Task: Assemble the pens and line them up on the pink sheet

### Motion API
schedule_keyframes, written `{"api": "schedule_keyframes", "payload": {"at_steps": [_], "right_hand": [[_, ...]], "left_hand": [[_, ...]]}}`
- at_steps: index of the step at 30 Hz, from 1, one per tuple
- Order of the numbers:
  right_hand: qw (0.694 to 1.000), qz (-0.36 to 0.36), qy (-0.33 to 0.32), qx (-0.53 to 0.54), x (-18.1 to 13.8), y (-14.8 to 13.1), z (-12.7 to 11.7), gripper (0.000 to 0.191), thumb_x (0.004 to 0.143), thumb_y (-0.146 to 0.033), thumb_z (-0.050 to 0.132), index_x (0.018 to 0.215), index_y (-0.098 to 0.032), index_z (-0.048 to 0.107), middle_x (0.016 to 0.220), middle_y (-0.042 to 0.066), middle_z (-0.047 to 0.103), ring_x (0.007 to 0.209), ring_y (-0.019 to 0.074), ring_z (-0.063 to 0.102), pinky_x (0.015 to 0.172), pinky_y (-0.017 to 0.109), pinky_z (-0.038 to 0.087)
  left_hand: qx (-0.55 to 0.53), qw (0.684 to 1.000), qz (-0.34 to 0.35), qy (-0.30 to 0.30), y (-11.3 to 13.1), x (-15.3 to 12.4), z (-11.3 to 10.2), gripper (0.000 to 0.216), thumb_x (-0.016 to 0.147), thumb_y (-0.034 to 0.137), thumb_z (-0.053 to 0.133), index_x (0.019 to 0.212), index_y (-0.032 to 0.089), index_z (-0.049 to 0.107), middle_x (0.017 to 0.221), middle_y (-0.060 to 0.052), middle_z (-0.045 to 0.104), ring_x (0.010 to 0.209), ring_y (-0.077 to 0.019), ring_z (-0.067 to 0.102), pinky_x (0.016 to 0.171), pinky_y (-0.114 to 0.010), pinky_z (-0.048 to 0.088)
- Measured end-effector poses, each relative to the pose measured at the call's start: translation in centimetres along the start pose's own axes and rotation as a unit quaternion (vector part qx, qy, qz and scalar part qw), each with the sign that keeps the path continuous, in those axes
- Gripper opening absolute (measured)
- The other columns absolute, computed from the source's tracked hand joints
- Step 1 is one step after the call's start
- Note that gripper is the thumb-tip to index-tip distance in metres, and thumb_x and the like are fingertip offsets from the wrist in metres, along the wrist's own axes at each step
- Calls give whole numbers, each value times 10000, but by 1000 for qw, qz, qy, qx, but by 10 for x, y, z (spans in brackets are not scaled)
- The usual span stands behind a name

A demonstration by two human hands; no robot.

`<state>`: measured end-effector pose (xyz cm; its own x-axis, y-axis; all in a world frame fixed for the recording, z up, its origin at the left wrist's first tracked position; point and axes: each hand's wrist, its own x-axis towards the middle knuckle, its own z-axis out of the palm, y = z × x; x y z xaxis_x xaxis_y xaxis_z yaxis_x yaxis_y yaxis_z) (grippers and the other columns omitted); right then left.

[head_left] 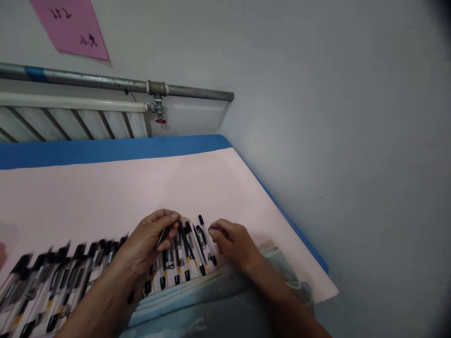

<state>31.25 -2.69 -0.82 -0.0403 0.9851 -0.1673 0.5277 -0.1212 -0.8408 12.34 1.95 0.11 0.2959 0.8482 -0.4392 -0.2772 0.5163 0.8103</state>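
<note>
My left hand is closed in a pinch over the pens, with a small black pen part held in its curled fingers. Whether that part is a cap is hard to make out. To the right, my right hand hovers with thumb and forefinger pressed together; anything between them is hidden. Between the hands lie clear pens with black tips and caps, a pen body and a loose black cap among them. Slim dark refills with yellowish ends rest beside these. My left wrist covers part of the row.
More pens and pen parts spread along the table's left front, somewhat blurred. Light blue cloth lies against the near edge. The pink table top has a blue border. Behind are a radiator, a pipe and walls.
</note>
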Motion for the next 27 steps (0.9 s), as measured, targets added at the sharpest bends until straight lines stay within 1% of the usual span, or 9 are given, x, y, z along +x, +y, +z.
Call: {"api": "schedule_keyframes", "payload": {"at_steps": [4,6,8,10,12,14,19,24,27], "right_hand": [[970,51,-148,185,-5,-15,5,152,746,-260,510,831,-171,599,486,-62,473,410,60,399,424,177,305],[958,72,-171,217,-6,-17,9,144,705,-228,543,828,-169,590,474,-70,469,408,58,399,416,171,303],[961,84,-150,219,-5,-15,10,128,684,-193,536,803,-169,578,473,-76,463,405,55,401,418,167,314],[975,84,-90,184,-2,-10,6,130,683,-190,524,802,-169,572,494,-73,471,417,58,414,431,170,330],[992,74,-13,106,2,-3,-1,128,683,-187,518,797,-167,575,526,-60,494,462,72,449,465,181,353],[998,60,36,5,5,3,-6,127,673,-159,509,774,-164,586,540,-44,516,511,90,480,505,193,366],[989,15,45,-141,8,12,-3,181,674,-116,490,797,-167,613,569,-19,572,550,105,502,537,197,361],[986,-32,43,-160,8,13,3,161,735,-171,491,825,-162,623,621,3,609,566,108,524,548,200,371],[985,-71,69,-142,6,9,1,163,777,-188,466,816,-168,623,719,23,638,657,120,559,626,213,400]], "left_hand": [[35,999,10,-1,-10,-4,13,185,669,296,652,688,131,569,508,24,512,386,-30,368,305,-120,203],[35,999,9,-3,-13,-6,18,189,672,307,649,692,134,576,498,26,510,380,-29,366,307,-118,207],[19,1000,0,-10,-14,-7,21,191,672,308,647,709,130,589,525,19,526,385,-28,379,307,-118,216],[-9,1000,-8,-7,-14,-6,20,174,670,271,645,754,124,606,581,2,556,405,-31,408,306,-118,234],[-38,999,-14,5,-13,-4,17,151,661,189,641,790,115,616,640,-21,582,452,-45,457,308,-118,256],[-58,998,-25,11,-12,-3,14,144,649,94,619,793,105,619,680,-42,599,510,-61,505,315,-116,283],[-72,994,-75,26,-6,-5,13,202,666,-22,525,796,98,623,721,-65,632,554,-79,576,385,-123,406],[-76,991,-108,27,-3,-8,14,240,694,-16,493,875,87,612,846,-135,668,728,-159,648,598,-217,538],[-102,988,-114,4,-4,-8,15,255,678,-26,484,884,66,603,926,-181,661,873,-226,635,753,-307,533]]}}
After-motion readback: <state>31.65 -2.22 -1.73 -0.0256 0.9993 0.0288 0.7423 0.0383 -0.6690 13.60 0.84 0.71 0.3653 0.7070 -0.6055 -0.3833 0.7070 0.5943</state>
